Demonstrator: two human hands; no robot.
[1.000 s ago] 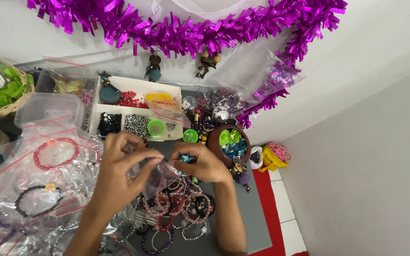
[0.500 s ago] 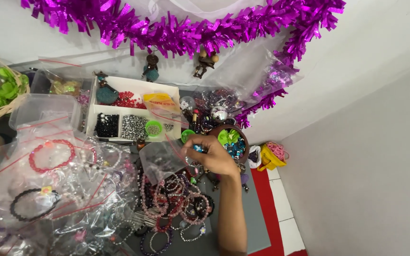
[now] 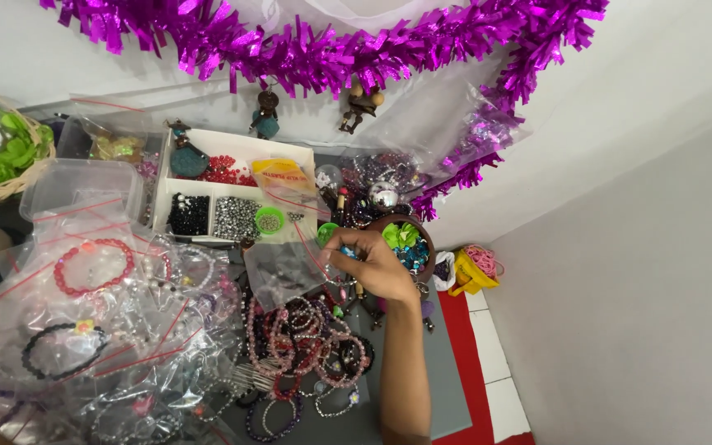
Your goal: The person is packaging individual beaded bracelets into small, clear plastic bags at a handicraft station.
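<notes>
In the middle of the surface, just right of a white compartment tray, a small clear plastic bag with a red seal line hangs over a pile of beaded bracelets. It looks crumpled and transparent. The right hand pinches its upper corner, fingers curled, forearm coming from the near side. The left hand is out of view.

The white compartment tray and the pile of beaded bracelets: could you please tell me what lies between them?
In the head view, a small clear zip bag lies between the white compartment tray and the bracelet pile, held by the right hand.
</notes>
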